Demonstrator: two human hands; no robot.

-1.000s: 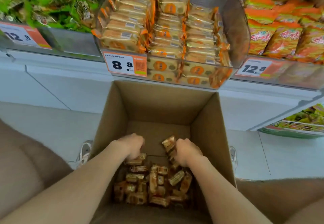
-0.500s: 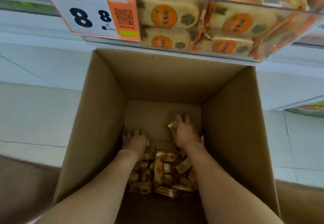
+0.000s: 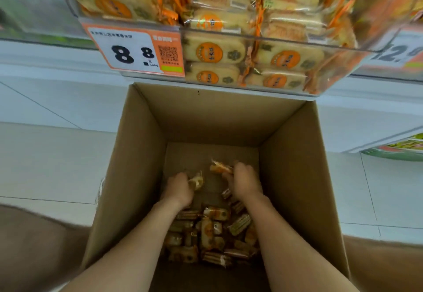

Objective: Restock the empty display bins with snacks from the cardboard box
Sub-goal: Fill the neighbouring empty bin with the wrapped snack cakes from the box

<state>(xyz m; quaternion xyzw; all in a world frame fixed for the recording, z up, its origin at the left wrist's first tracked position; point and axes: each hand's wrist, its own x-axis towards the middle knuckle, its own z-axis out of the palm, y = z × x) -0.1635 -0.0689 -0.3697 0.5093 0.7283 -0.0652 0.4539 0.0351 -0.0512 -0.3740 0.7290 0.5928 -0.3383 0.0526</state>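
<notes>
An open cardboard box (image 3: 137, 168) stands on the floor below me. Several small wrapped snack packets (image 3: 212, 230) lie heaped on its near bottom. Both my arms reach down into it. My left hand (image 3: 177, 188) grips a pale wrapped packet (image 3: 196, 182) near the box's middle. My right hand (image 3: 243, 183) holds an orange wrapped packet (image 3: 219, 168) that sticks out to its left. Above the box a clear display bin (image 3: 229, 81) is packed with orange-and-cream snack packs.
An orange price tag reading 8.8 (image 3: 135, 51) hangs on the bin's front left. Another tag reading 12.9 (image 3: 398, 53) marks the neighbouring bin at the right. White tiled floor (image 3: 45, 159) surrounds the box. A lower shelf with green packs (image 3: 402, 147) shows at far right.
My head has dropped closer to the box. Both hands have gone from pressing among the packets to lifting slightly, each with a packet in its fingers.
</notes>
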